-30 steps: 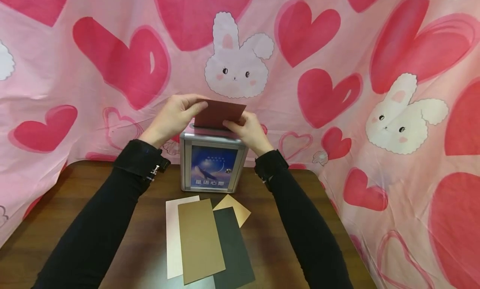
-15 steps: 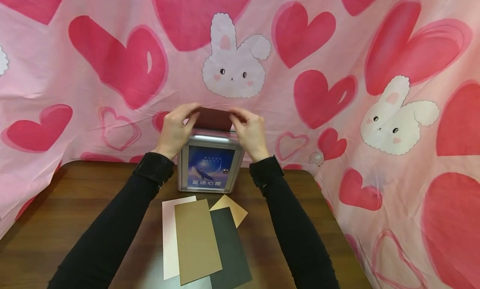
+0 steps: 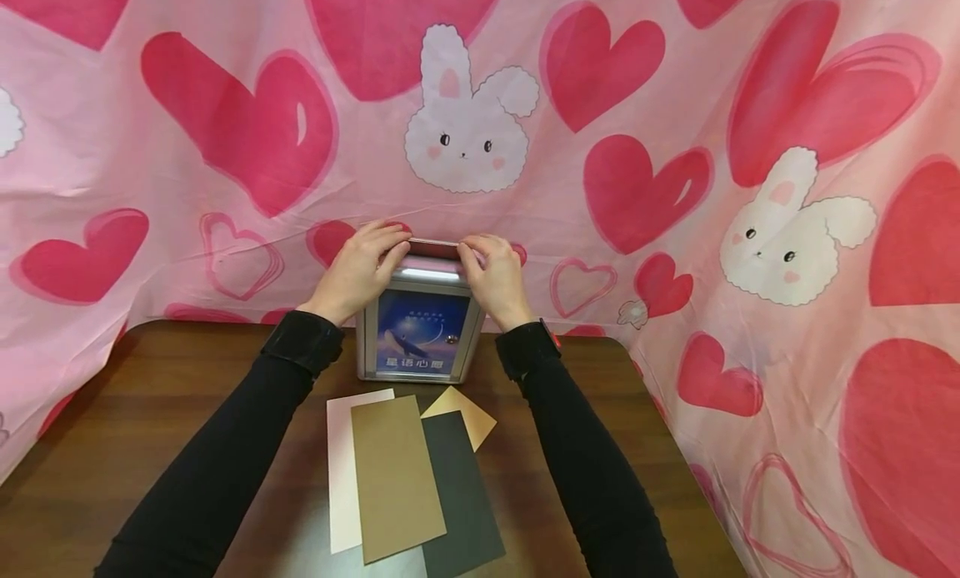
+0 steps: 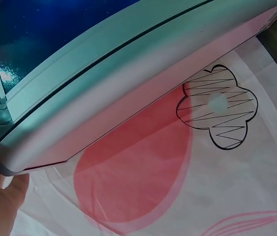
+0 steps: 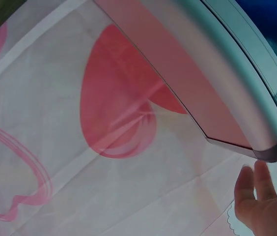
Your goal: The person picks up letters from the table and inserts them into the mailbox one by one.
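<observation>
A dark red card (image 3: 433, 248) shows as a thin strip above the top of a silver metal box (image 3: 421, 275); its lower part is hidden inside. My left hand (image 3: 357, 271) pinches the strip's left end, thumb in front. At the right end, my right hand (image 3: 498, 276) does the same. The box stands upright, its front panel a blue picture with a whale and a small lock. In the left wrist view, fingers (image 4: 3, 199) appear by the box's corner; the right wrist view has fingers (image 5: 263, 184) by the opposite corner.
Before the box, on the brown wooden table (image 3: 247, 444), lie a white card (image 3: 343, 478), a tan card (image 3: 397, 478) overlapping it, a dark grey card (image 3: 462, 495) and a small gold card (image 3: 472, 415). A pink cloth (image 3: 247, 186) with hearts and rabbits hangs close behind.
The dark red card has gone down into the box's top until just a strip shows. Both hands have lowered with it, and my right hand has shifted to the card's right end.
</observation>
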Tool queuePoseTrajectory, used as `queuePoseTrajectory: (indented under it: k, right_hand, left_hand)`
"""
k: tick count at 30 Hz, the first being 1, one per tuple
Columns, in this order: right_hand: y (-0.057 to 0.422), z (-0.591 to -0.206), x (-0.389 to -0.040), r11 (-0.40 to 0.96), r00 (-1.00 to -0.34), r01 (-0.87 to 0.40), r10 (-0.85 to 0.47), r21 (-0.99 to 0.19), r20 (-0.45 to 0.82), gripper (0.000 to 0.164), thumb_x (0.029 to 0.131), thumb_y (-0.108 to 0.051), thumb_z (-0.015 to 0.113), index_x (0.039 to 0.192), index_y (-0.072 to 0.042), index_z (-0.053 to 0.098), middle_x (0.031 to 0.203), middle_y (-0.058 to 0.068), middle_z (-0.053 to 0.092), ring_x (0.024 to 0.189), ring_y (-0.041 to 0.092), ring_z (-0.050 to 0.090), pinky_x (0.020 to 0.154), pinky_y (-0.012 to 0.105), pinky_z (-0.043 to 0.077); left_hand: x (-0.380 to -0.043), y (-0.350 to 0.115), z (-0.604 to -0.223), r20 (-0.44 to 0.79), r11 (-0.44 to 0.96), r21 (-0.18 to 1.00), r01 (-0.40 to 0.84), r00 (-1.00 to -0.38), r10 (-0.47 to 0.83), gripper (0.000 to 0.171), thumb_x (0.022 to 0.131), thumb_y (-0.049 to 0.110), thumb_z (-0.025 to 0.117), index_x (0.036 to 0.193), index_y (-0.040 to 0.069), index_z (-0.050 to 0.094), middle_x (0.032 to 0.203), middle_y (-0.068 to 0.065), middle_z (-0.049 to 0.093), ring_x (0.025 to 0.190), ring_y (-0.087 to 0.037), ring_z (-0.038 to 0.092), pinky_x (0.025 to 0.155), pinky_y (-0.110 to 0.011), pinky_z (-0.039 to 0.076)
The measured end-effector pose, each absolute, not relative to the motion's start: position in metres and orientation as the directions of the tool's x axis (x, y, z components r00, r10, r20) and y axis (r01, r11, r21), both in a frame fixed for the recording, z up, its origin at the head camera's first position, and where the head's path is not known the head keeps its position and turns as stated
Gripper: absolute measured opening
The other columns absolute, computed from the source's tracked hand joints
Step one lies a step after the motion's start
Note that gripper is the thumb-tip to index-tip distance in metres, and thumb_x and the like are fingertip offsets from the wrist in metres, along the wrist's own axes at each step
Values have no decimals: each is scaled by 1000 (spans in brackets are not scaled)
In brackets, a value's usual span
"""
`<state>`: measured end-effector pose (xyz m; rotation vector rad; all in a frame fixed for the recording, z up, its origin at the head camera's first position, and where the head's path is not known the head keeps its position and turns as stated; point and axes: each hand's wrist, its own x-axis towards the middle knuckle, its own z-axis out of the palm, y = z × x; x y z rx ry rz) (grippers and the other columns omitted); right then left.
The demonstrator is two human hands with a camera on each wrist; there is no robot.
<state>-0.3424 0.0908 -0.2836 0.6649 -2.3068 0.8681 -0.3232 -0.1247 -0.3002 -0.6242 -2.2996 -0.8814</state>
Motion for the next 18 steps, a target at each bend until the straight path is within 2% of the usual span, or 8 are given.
queuePoseTrajectory:
  k: [4,7,13,18]
  right_hand:
    - [92,-289,-341,652,-720,-623,-261,-433,643,30,95,-20,55,107,1,73,121,19,66,123,34,48,107,50,36]
    - [93,-293,-339,641,-742,-610,-256,-466,620,33,96,-23,53,110,1,71,127,21,62,128,35,43,109,54,32]
    - [100,-301,-329,621,-734,-619,-240,-481,636,38,98,-26,50,116,2,68,130,21,60,130,30,41,110,51,31]
    - [110,-306,-307,571,-712,-646,-213,-506,669,37,98,-25,50,120,0,66,133,19,57,133,26,38,112,51,30]
  left_hand:
    - [-321,-127,-303,623,677,468,568,-755,204,35,97,21,53,122,-1,64,133,-24,55,136,-36,31,111,-61,25]
    - [-319,-127,-306,615,675,481,559,-764,195,35,97,22,53,122,0,64,134,-25,54,136,-36,30,110,-63,24]
    - [-311,-128,-312,680,649,483,588,-719,146,33,95,19,56,118,-3,66,131,-27,56,135,-38,32,111,-60,24]
    - [-295,-130,-316,710,634,496,593,-697,96,39,95,19,57,129,-1,57,139,-24,49,137,-35,29,113,-58,23]
